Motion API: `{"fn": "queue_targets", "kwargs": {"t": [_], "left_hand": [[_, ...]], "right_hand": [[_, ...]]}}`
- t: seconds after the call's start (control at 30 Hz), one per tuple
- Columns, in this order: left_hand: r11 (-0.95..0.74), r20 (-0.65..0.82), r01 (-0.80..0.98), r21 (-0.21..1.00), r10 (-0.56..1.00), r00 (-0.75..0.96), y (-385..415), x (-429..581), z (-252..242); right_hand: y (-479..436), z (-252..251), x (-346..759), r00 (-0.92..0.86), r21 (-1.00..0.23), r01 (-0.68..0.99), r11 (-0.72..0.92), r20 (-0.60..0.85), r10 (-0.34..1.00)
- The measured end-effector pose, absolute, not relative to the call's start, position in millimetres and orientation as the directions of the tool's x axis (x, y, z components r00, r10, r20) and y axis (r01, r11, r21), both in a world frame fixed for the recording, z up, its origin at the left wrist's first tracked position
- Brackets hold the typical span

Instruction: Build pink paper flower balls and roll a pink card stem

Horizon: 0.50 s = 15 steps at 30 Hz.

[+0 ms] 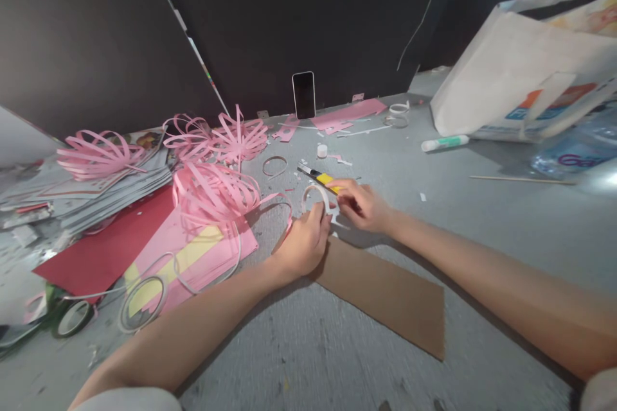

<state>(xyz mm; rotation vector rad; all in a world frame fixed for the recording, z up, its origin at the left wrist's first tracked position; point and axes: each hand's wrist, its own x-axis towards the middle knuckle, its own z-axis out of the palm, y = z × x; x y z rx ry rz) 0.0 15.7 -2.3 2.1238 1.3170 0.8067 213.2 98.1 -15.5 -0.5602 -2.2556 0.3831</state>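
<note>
My left hand (303, 241) is closed, its thumb and fingers pinching a thin white ring-shaped band (308, 190) that stands upright. Under that hand lies a brown cardboard strip (385, 292), slanting toward the lower right. The fingers of my right hand (362, 207) curl at the near end of a yellow and black utility knife (324, 178), whose tip points up and left. A small white scrap sits between the hands. Close to my left wrist, a pink paper strip curls out from a looped pink paper ball (214, 196).
More pink paper loops (238, 138) and stacked papers (116, 196) fill the left, with red card (108, 244) and green-handled scissors (51, 314). A phone (304, 95) leans on the dark wall. A glue stick (445, 143), wooden stick (520, 180), white bag (501, 70) and plastic bottle (573, 154) lie right.
</note>
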Motion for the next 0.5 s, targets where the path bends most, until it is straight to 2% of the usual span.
{"fn": "queue_targets", "kwargs": {"t": [0.13, 0.33, 0.5], "left_hand": [[-0.318, 0.181, 0.67, 0.67, 0.946, 0.269, 21.8, -0.2, -11.7], [-0.313, 0.148, 0.71, 0.631, 0.947, 0.286, 25.3, 0.1, -14.0], [-0.313, 0.139, 0.664, 0.679, 0.943, 0.302, 25.2, 1.2, -11.0]], "right_hand": [[96.4, -11.6, 212.1, -0.693, -0.342, 0.215, 0.915, 0.606, 0.39], [100.7, -15.5, 212.2, -0.696, -0.325, 0.286, 0.901, 0.576, 0.428], [101.6, -17.3, 212.3, -0.674, -0.309, 0.286, 0.907, 0.609, 0.419]]}}
